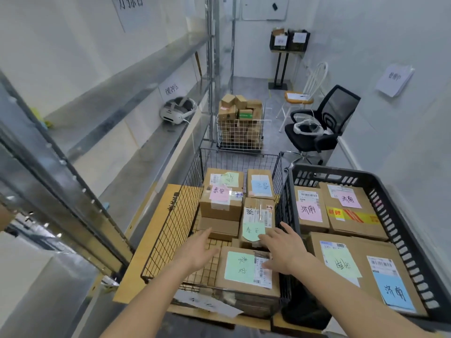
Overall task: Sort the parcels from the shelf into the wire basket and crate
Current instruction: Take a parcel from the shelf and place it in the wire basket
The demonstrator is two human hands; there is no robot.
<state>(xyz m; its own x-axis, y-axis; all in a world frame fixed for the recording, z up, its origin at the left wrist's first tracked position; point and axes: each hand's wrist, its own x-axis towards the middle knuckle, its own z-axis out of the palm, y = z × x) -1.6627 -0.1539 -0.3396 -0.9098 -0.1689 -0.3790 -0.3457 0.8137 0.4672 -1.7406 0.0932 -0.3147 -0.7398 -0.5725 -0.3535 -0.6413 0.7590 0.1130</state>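
Both hands reach forward over the black wire basket, which stands on a light wooden counter beside the metal shelf. The left hand has its fingers straight and loosely together above the basket's bare wire floor, holding nothing, just left of the brown cardboard parcel with a green note that lies at the basket's near edge. The right hand is spread with fingers extended; its thumb lies on the right part of that parcel's top, over the white shipping label, and its fingertips reach the brown cardboard parcel with a green note and a white label just behind. Whether the fingertips actually press on that second parcel cannot be told.

Further back in the basket sit a brown cardboard parcel with a pink note, stacked on another box, a brown cardboard parcel with a blue note at the far right corner, and one more carton with a green note at the far left corner.

Touching the basket's right side is the dark grey slotted plastic crate, holding four cardboard parcels: two with pink notes at its far edge, one with a green note and one with a blue note at its near edge.
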